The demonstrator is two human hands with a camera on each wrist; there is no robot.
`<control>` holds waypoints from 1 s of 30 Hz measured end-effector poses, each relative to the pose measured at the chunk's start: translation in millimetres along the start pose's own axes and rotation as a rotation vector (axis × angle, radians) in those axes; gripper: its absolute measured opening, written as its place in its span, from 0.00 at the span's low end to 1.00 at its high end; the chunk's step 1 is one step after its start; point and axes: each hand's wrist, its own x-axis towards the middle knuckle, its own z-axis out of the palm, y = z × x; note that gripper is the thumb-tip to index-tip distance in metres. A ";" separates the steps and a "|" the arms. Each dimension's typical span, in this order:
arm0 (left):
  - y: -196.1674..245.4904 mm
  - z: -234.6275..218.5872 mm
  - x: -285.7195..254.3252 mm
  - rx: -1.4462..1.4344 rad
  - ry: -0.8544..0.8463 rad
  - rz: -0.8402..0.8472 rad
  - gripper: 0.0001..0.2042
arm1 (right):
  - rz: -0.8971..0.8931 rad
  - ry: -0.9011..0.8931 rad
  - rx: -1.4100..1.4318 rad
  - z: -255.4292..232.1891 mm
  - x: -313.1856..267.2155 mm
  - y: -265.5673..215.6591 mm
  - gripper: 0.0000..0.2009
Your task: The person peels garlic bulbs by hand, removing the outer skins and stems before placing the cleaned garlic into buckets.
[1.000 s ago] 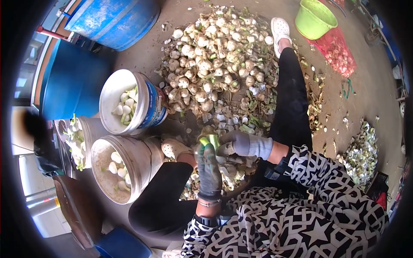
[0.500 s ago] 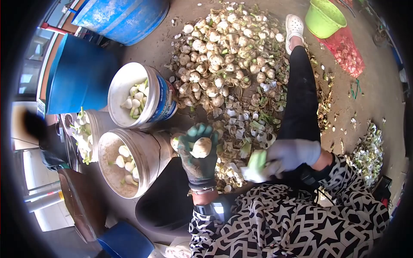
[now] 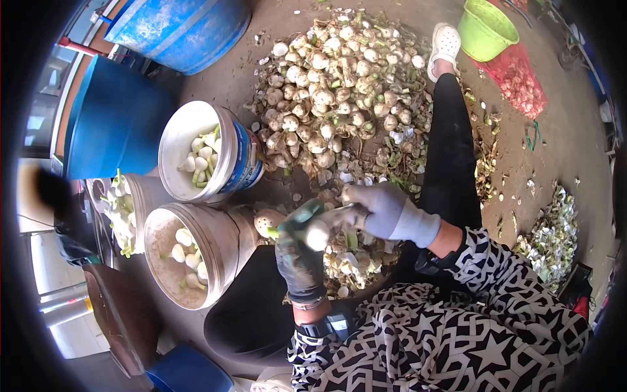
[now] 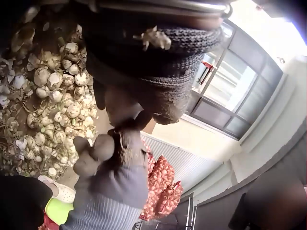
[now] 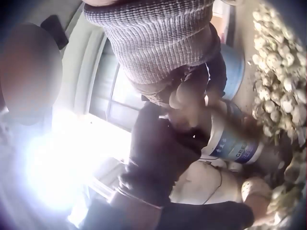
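A white garlic bulb (image 3: pixel 317 235) with a short green stem lies in my gloved left hand (image 3: pixel 297 258), fingers bent around it. My right hand (image 3: pixel 388 210), in a grey glove with a darker palm side, is just right of the bulb. Its fingers pinch a blurred, brownish strip of garlic skin (image 3: pixel 337 214) that reaches to the bulb. The left wrist view has the right hand (image 4: pixel 115 177) close against the left, with the bulb mostly hidden. In the right wrist view the left hand (image 5: pixel 160 146) is dark and backlit under the right.
A big heap of unpeeled garlic (image 3: pixel 339 85) covers the floor ahead, peelings (image 3: pixel 353 264) below it. At left stand a labelled bucket (image 3: pixel 189 153) and a dirty white bucket (image 3: pixel 170 261), both holding peeled garlic. Blue tubs (image 3: pixel 117 117) stand behind; a green bucket (image 3: pixel 486 29) is far right.
The right hand swung right with a blurred green-and-white piece, then came back to the left hand without it. The left hand's fingers have closed in around a bulb that lay on its spread palm.
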 end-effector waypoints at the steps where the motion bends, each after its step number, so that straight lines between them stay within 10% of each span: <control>1: -4.4 -2.6 0.9 -0.194 0.008 0.012 0.23 | 0.040 -0.091 -0.121 -0.2 -6.0 14.1 0.10; 4: -15.7 -12.6 11.1 -0.645 0.072 -0.086 0.21 | 0.021 -0.467 -0.333 0.6 -36.0 31.3 0.06; 7: -19.8 -27.0 19.9 -0.945 0.205 -0.207 0.20 | 0.172 -0.921 0.506 -29.6 -40.4 -4.0 0.07; 10: -28.8 -39.3 24.2 -0.889 0.328 -0.193 0.21 | -0.222 -0.785 1.178 -8.1 -53.9 27.3 0.10; 12: -28.1 -36.6 27.9 -0.840 0.358 -0.189 0.21 | 0.135 -0.494 0.491 -23.0 -19.9 -8.3 0.11; 14: -24.7 -25.9 27.1 -0.783 0.290 -0.185 0.26 | 0.124 -0.354 0.143 -1.3 3.4 -2.6 0.11; 16: -35.9 -25.4 27.2 -0.606 0.218 -0.117 0.27 | 0.259 -0.414 0.376 65.2 15.0 51.7 0.11; 18: -49.5 -38.8 30.1 -0.518 0.179 -0.089 0.28 | 0.511 -0.510 0.832 54.5 24.6 7.7 0.08; 20: -36.0 -44.0 43.5 -0.472 0.253 -0.063 0.25 | 0.363 -0.604 1.182 57.7 13.2 5.8 0.05; 22: -11.4 -60.7 78.9 -0.480 0.251 0.053 0.24 | 0.209 -0.796 0.894 45.8 14.2 16.4 0.09; 24: 42.4 -63.4 101.4 -0.419 0.346 0.141 0.31 | -0.142 -0.545 0.101 68.7 -3.8 85.1 0.14; 26: 66.5 -81.1 113.6 -0.666 0.272 0.077 0.37 | 0.416 -0.743 -0.667 32.5 39.9 79.1 0.22; 28: 49.6 -90.0 112.9 -0.520 0.511 -0.020 0.34 | 0.512 -0.334 -0.789 14.9 65.3 129.3 0.26; 30: 12.4 -92.5 99.7 -0.347 0.391 -0.083 0.26 | 0.632 -0.025 -0.763 1.2 96.3 178.0 0.27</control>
